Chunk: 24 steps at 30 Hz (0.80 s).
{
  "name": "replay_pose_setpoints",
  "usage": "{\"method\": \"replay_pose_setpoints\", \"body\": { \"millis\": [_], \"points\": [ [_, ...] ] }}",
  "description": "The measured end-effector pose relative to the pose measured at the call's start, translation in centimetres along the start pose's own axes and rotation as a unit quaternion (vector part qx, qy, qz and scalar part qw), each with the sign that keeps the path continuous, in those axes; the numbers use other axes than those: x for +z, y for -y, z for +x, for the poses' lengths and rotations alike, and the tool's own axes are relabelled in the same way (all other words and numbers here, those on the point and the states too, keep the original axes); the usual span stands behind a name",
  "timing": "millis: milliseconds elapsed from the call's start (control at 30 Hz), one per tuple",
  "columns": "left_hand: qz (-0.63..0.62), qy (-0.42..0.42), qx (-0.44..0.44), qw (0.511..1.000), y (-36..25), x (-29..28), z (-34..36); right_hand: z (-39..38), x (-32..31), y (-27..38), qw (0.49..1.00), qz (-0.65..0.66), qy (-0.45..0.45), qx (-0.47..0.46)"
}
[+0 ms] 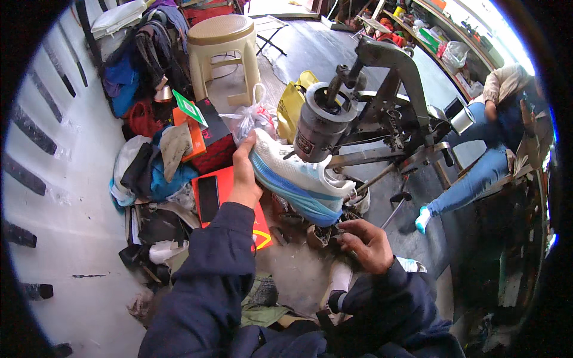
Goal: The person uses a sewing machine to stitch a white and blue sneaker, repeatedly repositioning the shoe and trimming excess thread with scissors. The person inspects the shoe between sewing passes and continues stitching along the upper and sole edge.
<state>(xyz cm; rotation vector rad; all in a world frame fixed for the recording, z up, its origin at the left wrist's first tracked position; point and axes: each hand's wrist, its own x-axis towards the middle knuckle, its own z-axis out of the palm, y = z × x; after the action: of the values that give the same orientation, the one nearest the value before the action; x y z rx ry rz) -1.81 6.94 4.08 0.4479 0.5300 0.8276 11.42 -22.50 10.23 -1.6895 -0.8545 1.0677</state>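
Note:
My left hand (245, 178) grips a white and blue running shoe (298, 176) by its toe end, thumb over the upper. The shoe is tilted, its light-blue sole facing down toward me and its heel pointing right. Just below the heel, my right hand (370, 247) is closed in a pinch; whatever lies between the fingertips is too small to make out. Behind the shoe stands a dark metal sewing machine (388, 101) with a grey cylinder (322, 125), which hangs close over the shoe's collar.
At the left, a black phone (208, 198) lies on a red-orange box (229, 182), beside piled cloths and bags. A beige stool (221, 42) and a yellow bag (290, 106) stand farther back. Another person in jeans (471, 185) sits at the right. Shelves (447, 42) line the far right.

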Motion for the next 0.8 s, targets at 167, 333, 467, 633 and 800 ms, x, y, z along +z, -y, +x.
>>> {"method": "replay_pose_setpoints", "body": {
  "millis": [167, 333, 467, 633, 800],
  "points": [
    [0.007, 0.008, 0.024, 1.0, -0.3, 0.7, 0.1, 1.3, -0.2, -1.4, 0.998, -0.012, 0.043, 0.038],
    [0.017, -0.018, 0.027, 0.999, -0.3, 1.1, -0.7, 4.1, 6.3, -7.7, 0.98, -0.077, 0.182, 0.013],
    [0.015, -0.019, 0.026, 0.999, -0.5, 1.1, -1.0, 5.6, 16.0, -13.8, 0.974, -0.11, 0.199, -0.003],
    [-0.006, -0.031, 0.022, 0.999, -0.3, 1.1, -1.2, 9.2, 25.2, -19.9, 0.97, -0.162, 0.178, -0.024],
    [-0.022, -0.036, -0.001, 0.999, -0.2, 0.5, -0.9, 9.0, 26.5, -21.6, 0.942, -0.254, 0.185, 0.115]
  ]
}}
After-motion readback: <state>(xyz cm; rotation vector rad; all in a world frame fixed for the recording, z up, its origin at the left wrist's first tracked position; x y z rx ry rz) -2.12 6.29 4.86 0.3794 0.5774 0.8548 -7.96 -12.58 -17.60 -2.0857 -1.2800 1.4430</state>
